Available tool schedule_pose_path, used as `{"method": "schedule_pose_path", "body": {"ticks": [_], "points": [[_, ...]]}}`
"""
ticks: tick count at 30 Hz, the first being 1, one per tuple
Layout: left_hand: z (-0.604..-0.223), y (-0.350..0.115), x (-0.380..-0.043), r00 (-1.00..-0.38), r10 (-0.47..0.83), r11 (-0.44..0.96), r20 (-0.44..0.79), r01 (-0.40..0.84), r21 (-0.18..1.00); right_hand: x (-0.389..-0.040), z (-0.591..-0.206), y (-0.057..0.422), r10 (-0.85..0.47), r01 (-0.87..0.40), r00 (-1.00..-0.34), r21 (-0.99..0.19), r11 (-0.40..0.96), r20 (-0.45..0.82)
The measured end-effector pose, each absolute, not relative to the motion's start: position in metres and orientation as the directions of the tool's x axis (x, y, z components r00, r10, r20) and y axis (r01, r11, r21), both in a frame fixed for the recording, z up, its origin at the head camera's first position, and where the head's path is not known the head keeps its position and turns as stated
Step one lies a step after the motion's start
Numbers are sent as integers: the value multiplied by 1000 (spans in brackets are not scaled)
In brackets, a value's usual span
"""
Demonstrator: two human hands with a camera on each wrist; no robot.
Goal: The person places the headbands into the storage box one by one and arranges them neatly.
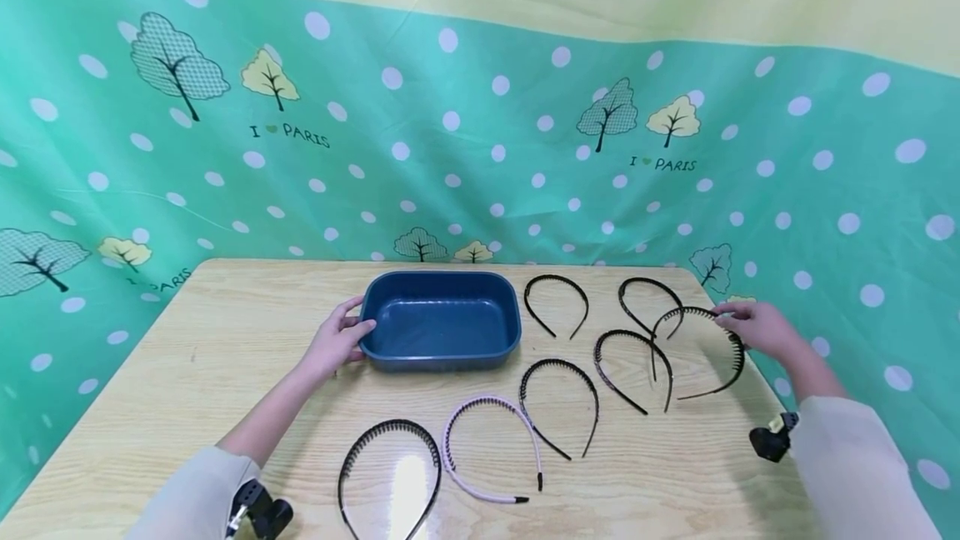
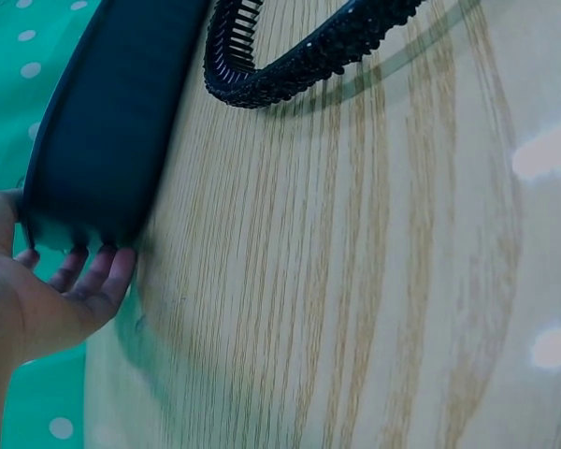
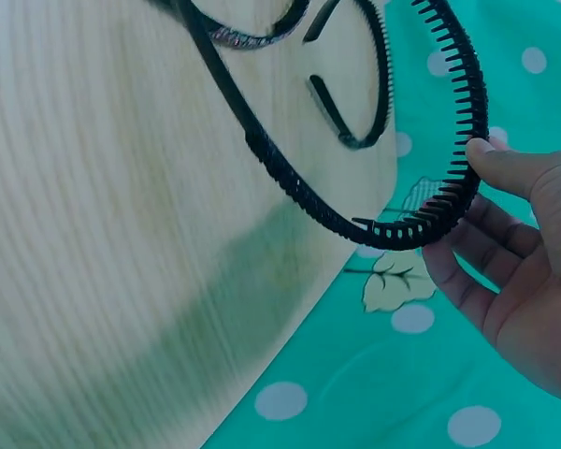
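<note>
At the left end of a dark blue rectangular basin (image 1: pixel 442 365), my left hand (image 1: pixel 337 338) grips the wall, thumb over the rim. The left wrist view shows its fingers (image 2: pixel 93 281) curled against the basin's outside. At the table's right edge, my right hand (image 1: pixel 757 330) pinches a black toothed headband (image 1: pixel 740 361) between thumb and fingers. The right wrist view has this headband (image 3: pixel 477 94) tilted, teeth inward, its near end hanging toward the tabletop. Just left of it in the head view lie two black headbands, one farther back (image 1: pixel 651 280) and one nearer (image 1: pixel 626 332).
More headbands lie on the wooden table (image 1: pixel 247 323): a black one (image 1: pixel 557 277) right of the basin, another black one (image 1: pixel 558 362) in front, a lilac one (image 1: pixel 487 497) and a large black one (image 1: pixel 397 425) near the front. A green dotted cloth (image 1: pixel 480 148) hangs behind.
</note>
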State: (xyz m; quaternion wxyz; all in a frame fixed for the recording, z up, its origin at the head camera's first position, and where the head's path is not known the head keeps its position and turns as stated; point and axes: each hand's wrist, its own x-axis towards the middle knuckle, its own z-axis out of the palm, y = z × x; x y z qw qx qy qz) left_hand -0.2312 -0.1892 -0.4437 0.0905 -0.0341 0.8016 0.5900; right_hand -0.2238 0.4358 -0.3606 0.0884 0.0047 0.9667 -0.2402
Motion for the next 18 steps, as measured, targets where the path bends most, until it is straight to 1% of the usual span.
{"method": "schedule_pose_path", "body": {"ticks": [12, 18], "points": [[-443, -189, -232, -983, 53, 275, -177, -156, 949, -235, -356, 419, -38, 58, -986, -547, 835, -163], [-443, -189, -231, -984, 61, 294, -166, -142, 945, -238, -358, 412, -35, 58, -989, -588, 806, -146]]}}
